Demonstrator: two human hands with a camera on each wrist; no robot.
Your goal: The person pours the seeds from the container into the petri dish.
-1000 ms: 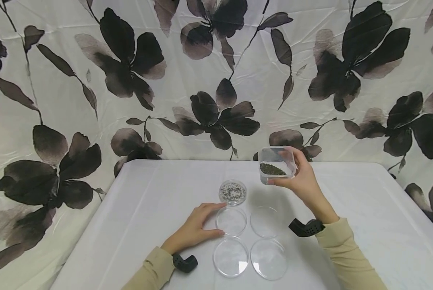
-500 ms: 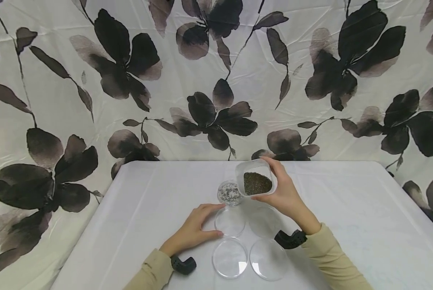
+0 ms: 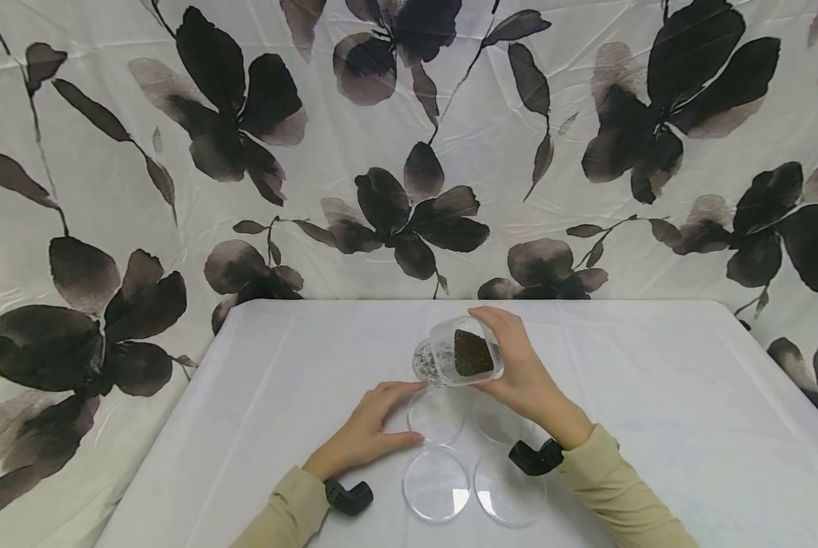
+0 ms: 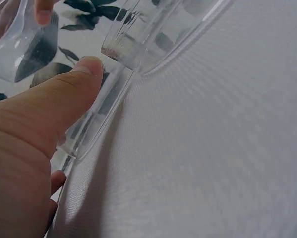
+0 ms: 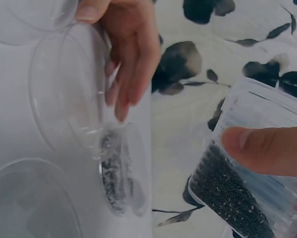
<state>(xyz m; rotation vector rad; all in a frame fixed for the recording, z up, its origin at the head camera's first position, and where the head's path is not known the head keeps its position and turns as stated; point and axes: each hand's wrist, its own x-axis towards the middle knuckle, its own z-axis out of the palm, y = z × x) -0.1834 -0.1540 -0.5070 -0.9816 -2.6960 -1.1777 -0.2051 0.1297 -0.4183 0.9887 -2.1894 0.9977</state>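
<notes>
My right hand [image 3: 528,384] grips a clear square plastic tub [image 5: 257,111] from its right side, thumb below and fingers above in the head view. Dark greenish-brown grains [image 5: 225,191] lie heaped inside. The tub is tilted with its mouth to the left, overlapping a round dish of black and white bits [image 3: 424,361] in the head view. My left hand [image 3: 364,424] spans a clear petri dish [image 3: 443,417] nearer me, thumb at its near edge and fingertips at the far edge. In the left wrist view the thumb [image 4: 79,82] rests against the dish's side.
Two more clear round dishes [image 3: 436,517] [image 3: 511,521] lie closest to me. Another [image 3: 494,426] sits right of the left hand's dish, partly under the right wrist. A white cloth [image 3: 244,396] covers the table, and a flower-printed curtain [image 3: 395,114] hangs behind.
My right hand has brought the tub left and down from the right, tipping it leftward until it overlaps the dish of bits. My left hand has kept its place at its dish.
</notes>
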